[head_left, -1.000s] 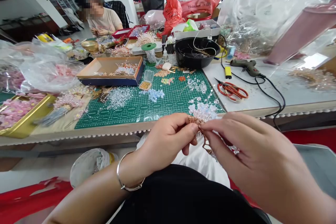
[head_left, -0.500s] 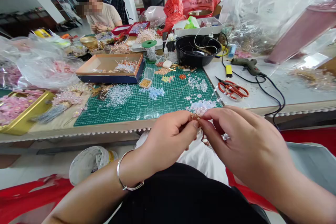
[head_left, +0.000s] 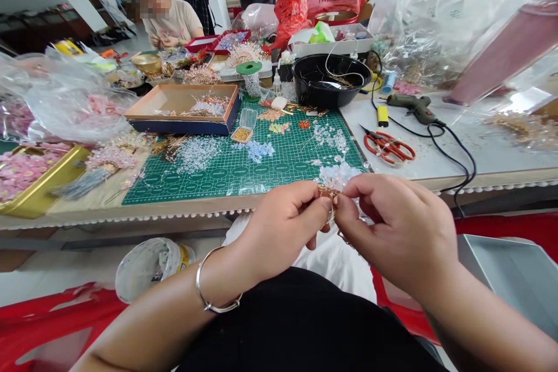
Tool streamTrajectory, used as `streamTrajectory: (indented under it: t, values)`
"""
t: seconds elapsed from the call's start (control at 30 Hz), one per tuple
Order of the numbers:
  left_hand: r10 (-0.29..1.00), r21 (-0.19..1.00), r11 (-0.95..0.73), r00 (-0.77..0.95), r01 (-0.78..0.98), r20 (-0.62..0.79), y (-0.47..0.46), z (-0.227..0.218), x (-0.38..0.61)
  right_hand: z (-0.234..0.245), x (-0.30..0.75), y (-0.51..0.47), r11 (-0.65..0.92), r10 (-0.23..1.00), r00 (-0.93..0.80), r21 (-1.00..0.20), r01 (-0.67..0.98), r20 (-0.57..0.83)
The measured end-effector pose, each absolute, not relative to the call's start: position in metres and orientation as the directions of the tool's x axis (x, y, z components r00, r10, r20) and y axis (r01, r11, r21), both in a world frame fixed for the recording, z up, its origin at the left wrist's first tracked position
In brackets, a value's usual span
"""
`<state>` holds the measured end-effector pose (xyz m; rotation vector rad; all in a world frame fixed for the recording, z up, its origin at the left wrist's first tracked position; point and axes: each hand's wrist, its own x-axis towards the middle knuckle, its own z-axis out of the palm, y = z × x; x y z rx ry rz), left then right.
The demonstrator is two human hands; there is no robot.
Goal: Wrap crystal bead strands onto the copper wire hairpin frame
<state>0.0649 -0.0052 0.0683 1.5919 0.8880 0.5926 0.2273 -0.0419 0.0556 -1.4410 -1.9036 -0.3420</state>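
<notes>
My left hand (head_left: 285, 232), with a silver bangle on the wrist, pinches a small gold-coloured wire ornament (head_left: 328, 192) between thumb and forefinger. At its right side my right hand (head_left: 392, 226) is closed, thumb and forefinger pressed together at the ornament's edge. Part of the piece hangs below the fingers, and most of it is hidden by them. Just beyond my fingertips lies a heap of pale translucent petals (head_left: 337, 174) on the green cutting mat (head_left: 209, 183). Clear beads (head_left: 196, 154), blue petals (head_left: 260, 151) and a small box of gold beads (head_left: 242, 135) lie further left.
Red-handled pliers (head_left: 387, 147), a yellow lighter (head_left: 382, 116) and a corded glue gun (head_left: 410, 106) lie to the right. A black basin (head_left: 329, 96) and an open shallow box (head_left: 183, 123) stand behind. Below the table's edge is a white bucket (head_left: 146, 270). Across the table sits another person (head_left: 174, 20).
My right hand's fingers have shifted slightly at the ornament, and the wrist has turned a little. My left hand keeps its pinch. The view has tilted slightly.
</notes>
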Motion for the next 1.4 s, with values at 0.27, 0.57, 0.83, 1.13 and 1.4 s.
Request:
streamTrajectory:
  t: [0.27, 0.57, 0.83, 1.13, 1.4]
  values:
    - [0.804, 0.98, -0.023, 0.586, 0.197, -0.099, -0.003, 0.064, 0.064, 0.061, 0.232, -0.039, 0.41, 0.781, -0.1, -0.386, 0.827, 0.616]
    - [0.81, 0.96, -0.047, 0.573, 0.278, -0.126, -0.007, 0.065, 0.063, 0.064, 0.232, -0.041, 0.384, 0.836, -0.127, -0.405, 0.829, 0.533]
    - [0.805, 0.97, -0.014, 0.578, 0.244, -0.134, -0.005, 0.064, 0.062, 0.065, 0.233, -0.037, 0.4, 0.873, -0.108, -0.571, 0.717, 0.476]
    - [0.817, 0.989, 0.082, 0.56, 0.123, -0.137, -0.003, 0.06, 0.064, 0.063, 0.24, -0.039, 0.475, 0.795, -0.118, -0.49, 0.731, 0.595]
    - [0.804, 0.982, 0.07, 0.574, 0.173, -0.158, -0.006, 0.061, 0.066, 0.052, 0.253, -0.03, 0.406, 0.896, 0.02, -0.836, 0.37, 0.444]
